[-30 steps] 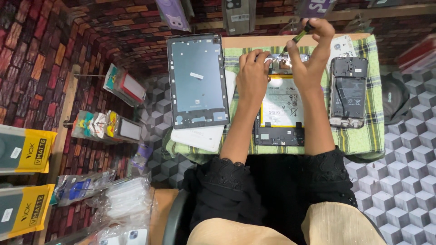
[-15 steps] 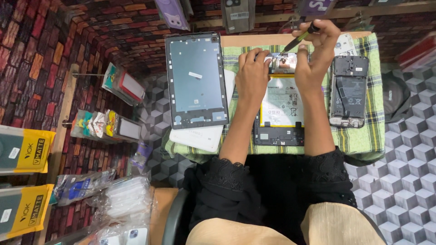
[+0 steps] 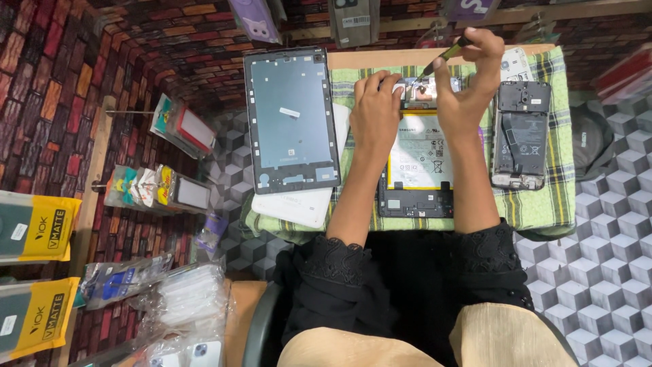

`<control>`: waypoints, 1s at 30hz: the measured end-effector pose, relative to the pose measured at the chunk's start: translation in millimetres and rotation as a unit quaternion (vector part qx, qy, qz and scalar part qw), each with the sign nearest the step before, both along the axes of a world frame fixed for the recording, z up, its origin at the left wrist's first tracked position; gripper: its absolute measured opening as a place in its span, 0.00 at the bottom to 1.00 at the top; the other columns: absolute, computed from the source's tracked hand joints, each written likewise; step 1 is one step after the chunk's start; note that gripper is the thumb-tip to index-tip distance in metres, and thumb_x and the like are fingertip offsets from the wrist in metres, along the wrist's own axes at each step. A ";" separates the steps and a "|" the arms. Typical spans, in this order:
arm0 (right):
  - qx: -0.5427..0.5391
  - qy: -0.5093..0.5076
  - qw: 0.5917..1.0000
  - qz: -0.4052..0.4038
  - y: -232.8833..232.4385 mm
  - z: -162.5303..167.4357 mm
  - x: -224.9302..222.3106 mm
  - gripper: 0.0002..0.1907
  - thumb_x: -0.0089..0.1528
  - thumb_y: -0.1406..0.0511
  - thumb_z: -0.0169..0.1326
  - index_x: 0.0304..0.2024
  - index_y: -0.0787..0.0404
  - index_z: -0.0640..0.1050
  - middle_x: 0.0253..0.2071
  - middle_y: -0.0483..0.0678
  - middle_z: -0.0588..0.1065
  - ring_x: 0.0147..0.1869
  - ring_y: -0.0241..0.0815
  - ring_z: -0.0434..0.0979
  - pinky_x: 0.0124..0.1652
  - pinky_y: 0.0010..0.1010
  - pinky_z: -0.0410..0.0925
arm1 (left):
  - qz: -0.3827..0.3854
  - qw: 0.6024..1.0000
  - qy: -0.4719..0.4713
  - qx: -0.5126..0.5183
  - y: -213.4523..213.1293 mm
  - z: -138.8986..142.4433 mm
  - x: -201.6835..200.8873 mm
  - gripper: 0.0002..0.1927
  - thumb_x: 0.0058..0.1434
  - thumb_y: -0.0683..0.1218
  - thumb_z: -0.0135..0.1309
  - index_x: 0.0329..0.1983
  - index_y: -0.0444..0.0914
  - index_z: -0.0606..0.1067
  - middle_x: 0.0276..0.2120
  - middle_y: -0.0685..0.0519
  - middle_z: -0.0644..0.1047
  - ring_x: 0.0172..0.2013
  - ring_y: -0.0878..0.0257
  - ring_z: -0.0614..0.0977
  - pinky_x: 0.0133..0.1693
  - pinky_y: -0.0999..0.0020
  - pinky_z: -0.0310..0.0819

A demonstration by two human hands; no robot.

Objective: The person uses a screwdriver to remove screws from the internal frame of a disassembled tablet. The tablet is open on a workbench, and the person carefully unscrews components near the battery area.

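The opened tablet (image 3: pixel 420 163) lies on the green checked cloth (image 3: pixel 543 204) covering the table, its back cover already off, so the yellow-edged battery and boards show. Its long axis runs away from the person, camera end at the far side. The left hand (image 3: pixel 375 112) presses flat on the top left corner, fingers together, steadying it. The right hand (image 3: pixel 475 81) pinches a slim screwdriver (image 3: pixel 445 56), tip slanting down toward the top board; whether it sits in a screw I cannot tell. The top end seems to be what remains. A bare tablet frame (image 3: pixel 292 119) lies to the left, an opened phone (image 3: pixel 519 136) to the right.
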State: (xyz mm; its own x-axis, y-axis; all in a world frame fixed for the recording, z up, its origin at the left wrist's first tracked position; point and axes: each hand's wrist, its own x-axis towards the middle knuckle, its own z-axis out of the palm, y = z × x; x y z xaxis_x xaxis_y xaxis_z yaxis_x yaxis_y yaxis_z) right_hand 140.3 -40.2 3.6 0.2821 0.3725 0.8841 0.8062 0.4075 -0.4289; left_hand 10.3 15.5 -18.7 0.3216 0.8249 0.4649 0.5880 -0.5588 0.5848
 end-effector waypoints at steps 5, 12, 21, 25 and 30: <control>0.005 0.099 0.985 0.144 -0.1 0.4 -1.9 0.30 0.65 0.84 0.45 0.66 0.56 0.62 0.61 0.52 0.71 0.63 0.46 0.78 0.61 0.36 0.70 | -0.002 1.000 -0.001 0.001 0.9 -1.1 0.2 0.12 0.65 0.47 0.56 0.51 0.45 0.81 0.53 0.59 0.78 0.56 0.59 0.76 0.51 0.62 0.79; -0.031 0.092 0.990 0.100 -1.3 8.1 -6.5 0.28 0.70 0.82 0.54 0.67 0.57 0.63 0.58 0.50 0.77 0.61 0.42 0.83 0.61 0.31 0.73 | 0.002 1.000 -0.004 0.003 1.1 -1.7 1.2 0.12 0.65 0.47 0.56 0.51 0.45 0.81 0.53 0.58 0.78 0.56 0.59 0.76 0.50 0.61 0.80; -0.027 0.002 0.999 0.025 -1.2 3.9 -3.1 0.33 0.68 0.82 0.60 0.68 0.55 0.63 0.57 0.56 0.74 0.58 0.46 0.82 0.56 0.33 0.73 | 0.000 1.000 -0.011 0.004 0.3 -1.2 1.0 0.12 0.65 0.47 0.56 0.51 0.45 0.81 0.53 0.58 0.78 0.56 0.58 0.76 0.49 0.61 0.80; -0.015 0.077 0.987 0.140 -2.4 4.4 -6.3 0.29 0.72 0.83 0.43 0.70 0.54 0.58 0.57 0.54 0.74 0.59 0.45 0.81 0.60 0.31 0.74 | -0.002 1.000 -0.009 0.002 0.5 -1.5 0.5 0.12 0.64 0.47 0.56 0.51 0.45 0.80 0.53 0.58 0.78 0.56 0.59 0.76 0.49 0.61 0.80; -0.007 -0.076 0.997 0.013 -5.7 11.1 -8.5 0.37 0.63 0.83 0.56 0.68 0.57 0.57 0.53 0.60 0.75 0.56 0.54 0.79 0.54 0.40 0.71 | -0.002 1.000 -0.009 -0.002 0.4 -0.8 1.1 0.12 0.64 0.46 0.56 0.51 0.45 0.80 0.53 0.58 0.78 0.56 0.59 0.76 0.49 0.60 0.80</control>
State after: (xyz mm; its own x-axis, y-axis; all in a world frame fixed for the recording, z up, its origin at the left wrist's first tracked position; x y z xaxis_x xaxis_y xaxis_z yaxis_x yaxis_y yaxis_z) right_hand 131.8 -45.8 14.6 0.1360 0.3902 0.9106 0.8516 0.4236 -0.3087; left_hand 11.3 15.9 -19.5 0.3161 0.8254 0.4677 0.5748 -0.5588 0.5978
